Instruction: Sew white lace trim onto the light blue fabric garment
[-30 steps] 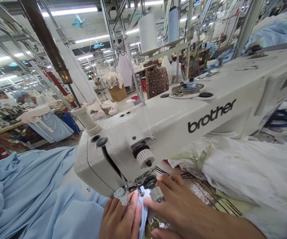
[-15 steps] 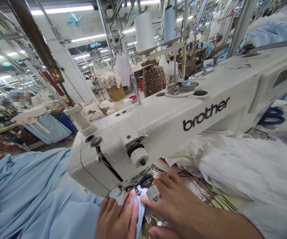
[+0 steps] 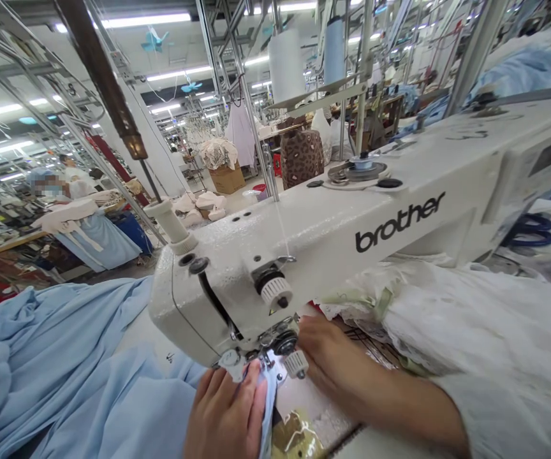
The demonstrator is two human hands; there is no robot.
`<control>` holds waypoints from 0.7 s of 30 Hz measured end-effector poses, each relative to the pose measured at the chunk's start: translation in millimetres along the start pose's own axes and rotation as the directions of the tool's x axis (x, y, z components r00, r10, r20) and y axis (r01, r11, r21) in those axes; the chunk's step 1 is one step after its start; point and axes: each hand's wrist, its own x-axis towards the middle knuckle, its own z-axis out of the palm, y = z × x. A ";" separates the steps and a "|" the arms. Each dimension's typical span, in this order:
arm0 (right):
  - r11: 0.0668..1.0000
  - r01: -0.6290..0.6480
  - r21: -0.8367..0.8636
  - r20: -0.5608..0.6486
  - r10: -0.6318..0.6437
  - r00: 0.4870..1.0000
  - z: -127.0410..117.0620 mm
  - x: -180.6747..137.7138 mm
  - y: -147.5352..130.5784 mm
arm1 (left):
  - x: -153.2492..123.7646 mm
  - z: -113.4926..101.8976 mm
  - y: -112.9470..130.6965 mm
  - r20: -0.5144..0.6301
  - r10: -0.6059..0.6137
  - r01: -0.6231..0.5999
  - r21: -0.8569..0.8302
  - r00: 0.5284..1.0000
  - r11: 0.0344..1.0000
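Our left hand (image 3: pixel 225 411) lies by the presser foot, fingers together on blue cloth (image 3: pixel 269 411), pinch unclear; our right hand (image 3: pixel 328 357), fingertips hidden, grip unclear; cloth edge under the machine head (image 3: pixel 194 319), so we judge work midway, remainder unknown; bare bed (image 3: pixel 316 401) opens rightward, white fabric (image 3: pixel 471 319) crowding beyond.

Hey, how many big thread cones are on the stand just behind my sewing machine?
2: a white cone on the left and a blue cone to its right. Others could be hidden behind them.
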 end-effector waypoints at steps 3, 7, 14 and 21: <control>1.000 -0.019 0.008 -0.005 0.020 1.000 6.6 11.5 11.1 | 4.1 -2.8 1.4 -0.028 -0.005 0.005 -0.014 1.000 1.000; 1.000 -0.014 -0.010 -0.022 0.013 1.000 5.8 12.2 11.9 | 8.7 -8.3 3.2 -0.056 -0.010 0.008 -0.035 0.998 0.999; 0.997 0.073 -0.039 -0.031 -0.074 0.997 -0.1 5.4 2.3 | 14.8 -12.3 11.5 -0.099 -0.083 0.076 -0.069 0.992 0.995; 0.984 0.118 -0.133 -0.027 -0.123 0.992 -3.6 -2.6 0.7 | 12.3 -20.4 7.2 -0.007 -0.141 0.138 -0.153 0.990 0.979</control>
